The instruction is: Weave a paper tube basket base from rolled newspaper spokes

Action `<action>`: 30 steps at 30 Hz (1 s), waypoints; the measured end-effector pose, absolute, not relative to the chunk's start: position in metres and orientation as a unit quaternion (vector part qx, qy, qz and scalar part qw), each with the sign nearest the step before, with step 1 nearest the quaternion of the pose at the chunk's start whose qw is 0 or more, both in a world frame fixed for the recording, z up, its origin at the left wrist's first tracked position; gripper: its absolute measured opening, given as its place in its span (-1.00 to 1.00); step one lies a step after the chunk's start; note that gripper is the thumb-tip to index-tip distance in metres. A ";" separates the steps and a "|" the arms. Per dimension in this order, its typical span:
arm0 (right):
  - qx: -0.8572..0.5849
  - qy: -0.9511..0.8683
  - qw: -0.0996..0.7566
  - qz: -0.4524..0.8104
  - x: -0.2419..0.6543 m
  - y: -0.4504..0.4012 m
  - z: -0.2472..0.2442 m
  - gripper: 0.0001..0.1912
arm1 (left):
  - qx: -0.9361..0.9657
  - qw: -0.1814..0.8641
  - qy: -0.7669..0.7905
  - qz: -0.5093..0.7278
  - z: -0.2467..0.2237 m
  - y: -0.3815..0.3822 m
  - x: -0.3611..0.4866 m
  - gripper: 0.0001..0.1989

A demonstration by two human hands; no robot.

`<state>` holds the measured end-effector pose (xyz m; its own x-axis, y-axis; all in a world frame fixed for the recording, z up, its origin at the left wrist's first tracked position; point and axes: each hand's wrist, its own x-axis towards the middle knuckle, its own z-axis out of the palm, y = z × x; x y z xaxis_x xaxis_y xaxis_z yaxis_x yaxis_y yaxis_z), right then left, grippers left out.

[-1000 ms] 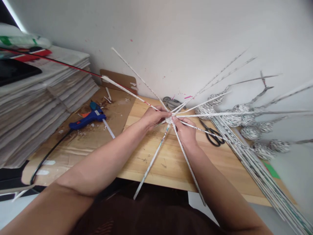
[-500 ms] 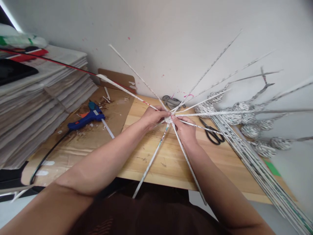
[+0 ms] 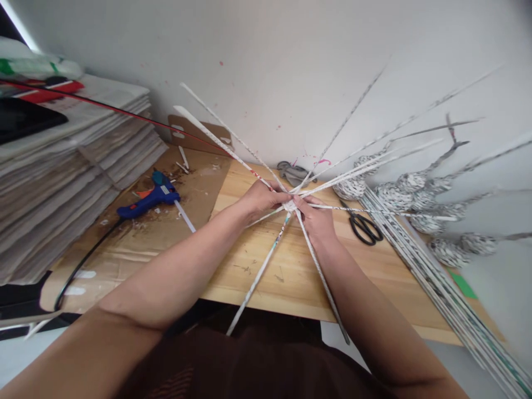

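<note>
Both the left hand point(image 3: 261, 198) and right hand point(image 3: 316, 219) pinch the paper sticks point(image 3: 266, 260) where they cross. They look light and bendy, so the crossing seems the best place to hold.

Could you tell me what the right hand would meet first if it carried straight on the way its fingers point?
Probably the left hand, since the right hand points up-left at the hub of paper sticks both pinch; beyond lie grey pliers, depth unclear.

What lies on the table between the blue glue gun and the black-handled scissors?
In the head view, both hands, left hand and right hand, pinching the crossed rolled-paper sticks.
</note>
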<state>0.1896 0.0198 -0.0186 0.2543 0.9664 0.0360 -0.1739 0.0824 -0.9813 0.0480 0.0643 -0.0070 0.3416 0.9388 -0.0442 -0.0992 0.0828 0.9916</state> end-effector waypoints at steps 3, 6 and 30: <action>-0.475 -0.390 0.617 0.491 0.188 0.020 -0.016 -0.66 | 0.521 0.643 0.393 0.402 -0.006 0.065 0.047 -0.86; -0.475 -0.383 0.626 0.486 0.187 0.021 -0.016 -0.66 | 0.521 0.657 0.380 0.390 -0.007 0.065 0.046 -0.86; -0.532 -0.431 0.617 0.389 0.189 0.018 -0.015 -0.73 | 0.417 0.668 0.396 0.473 -0.010 0.053 0.067 -0.82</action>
<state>0.1887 0.0184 -0.0154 0.3258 0.9381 0.1180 -0.0213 0.1320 -0.9910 0.0667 0.0535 -0.0098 0.2393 0.9615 -0.1351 -0.3007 0.2057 0.9313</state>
